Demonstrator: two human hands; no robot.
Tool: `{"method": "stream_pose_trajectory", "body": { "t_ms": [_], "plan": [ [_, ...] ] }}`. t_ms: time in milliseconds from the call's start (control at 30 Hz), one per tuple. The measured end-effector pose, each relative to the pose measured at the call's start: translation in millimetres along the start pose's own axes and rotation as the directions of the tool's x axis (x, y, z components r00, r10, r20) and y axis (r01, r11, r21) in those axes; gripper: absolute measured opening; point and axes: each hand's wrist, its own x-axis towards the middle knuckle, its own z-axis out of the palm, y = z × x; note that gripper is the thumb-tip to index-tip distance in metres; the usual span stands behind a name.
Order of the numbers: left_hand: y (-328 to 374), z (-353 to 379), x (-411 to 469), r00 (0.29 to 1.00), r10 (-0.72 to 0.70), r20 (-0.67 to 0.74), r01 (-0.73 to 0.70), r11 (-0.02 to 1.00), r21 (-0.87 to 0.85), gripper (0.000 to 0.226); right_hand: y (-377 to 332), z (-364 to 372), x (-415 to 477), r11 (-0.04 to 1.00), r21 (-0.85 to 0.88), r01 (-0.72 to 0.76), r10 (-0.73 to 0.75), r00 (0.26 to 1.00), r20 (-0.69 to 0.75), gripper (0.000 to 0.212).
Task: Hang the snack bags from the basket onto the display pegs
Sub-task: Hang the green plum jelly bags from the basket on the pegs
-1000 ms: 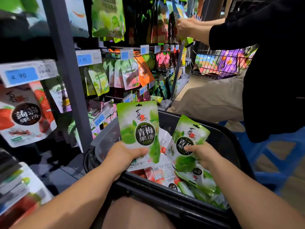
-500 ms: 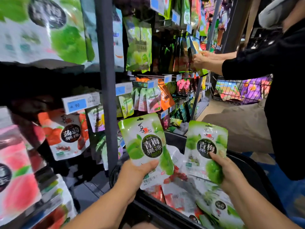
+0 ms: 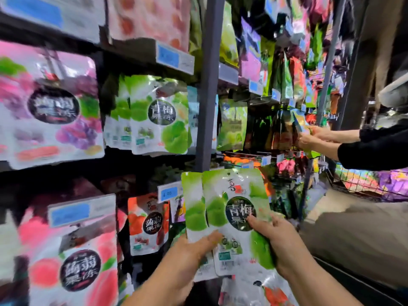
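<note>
In the head view, two glossy green-and-white plum-jelly snack bags are held together in front of the display. The front bag (image 3: 234,206) is pinched at its lower right by the right hand (image 3: 280,241), with the thumb laid on the round black label. The rear bag (image 3: 193,204), overlapped and showing at the left, is gripped from below by the left hand (image 3: 192,250).

Half a second ago the bags were held apart, one in each hand, above the black plastic basket (image 3: 362,288). They have since been raised and brought together, and the gaze has been lifted to the shelving. A stack of matching green bags (image 3: 159,115) is seen hanging up and to the left, beside the grey upright post (image 3: 208,85).

The pick is judged finished and the carry to that peg begun. The peg itself is lost in blur, and neither bag is hung yet.
</note>
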Motion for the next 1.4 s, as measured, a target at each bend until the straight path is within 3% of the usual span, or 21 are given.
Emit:
{"method": "stream_pose_trajectory", "body": {
  "t_ms": [67, 200, 333, 467, 700, 767, 967, 1067, 1200, 1400],
  "plan": [
    [9.3, -3.5, -4.2, 0.995, 0.104, -0.013, -0.103, 0.995, 0.014, 0.046, -5.3, 20.9, 2.9, 1.0, -0.015, 0.025, -0.025, 0.999, 0.024, 0.04],
    [26.8, -17.9, -8.1, 0.978, 0.178, -0.107, -0.18, 0.984, -0.009, 0.052, -17.5, 55.9, 6.8, 0.993, -0.096, 0.074, -0.061, 0.99, 0.13, 0.03],
    [50.4, -28.8, -5.7, 0.933, 0.292, -0.212, -0.294, 0.956, 0.025, 0.047, -37.6, 73.5, 13.4, 0.983, -0.177, 0.048, 0.015, 0.94, 0.34, 0.085],
    [78.4, -31.2, -3.9, 0.896, 0.372, -0.241, -0.37, 0.927, 0.056, 0.062, -58.1, 91.8, 23.1, 0.984, -0.138, 0.115, -0.067, 0.947, 0.313, 0.106],
    [127.3, -50.4, -4.4, 0.777, 0.5, -0.382, -0.48, 0.864, 0.156, 0.041, -88.6, 131.3, 47.1, 0.984, 0.023, 0.175, -0.176, 0.959, 0.223, 0.07],
    [138.7, -58.6, -7.5, 0.751, 0.537, -0.384, -0.494, 0.843, 0.212, 0.049, -93.6, 139.9, 58.6, 0.983, 0.071, 0.167, -0.179, 0.961, 0.21, 0.066],
    [163.7, -79.6, -18.7, 0.681, 0.608, -0.408, -0.474, 0.791, 0.387, 0.056, -100.8, 165.2, 85.4, 0.97, 0.143, 0.197, -0.226, 0.947, 0.229, 0.055],
    [171.6, -86.8, -26.1, 0.646, 0.631, -0.429, -0.421, 0.764, 0.489, 0.044, -101.4, 173.8, 97.4, 0.967, 0.126, 0.222, -0.245, 0.943, 0.224, 0.037],
    [176.4, -94.2, -28.8, 0.644, 0.605, -0.468, -0.381, 0.785, 0.489, 0.047, -100.5, 180.6, 108.8, 0.969, 0.092, 0.229, -0.244, 0.944, 0.22, 0.041],
    [185.5, -95.2, -27.7, 0.663, 0.653, -0.366, -0.442, 0.736, 0.513, 0.055, -108.5, 183.8, 114.1, 0.967, 0.085, 0.242, -0.255, 0.941, 0.221, 0.038]
  ]
}}
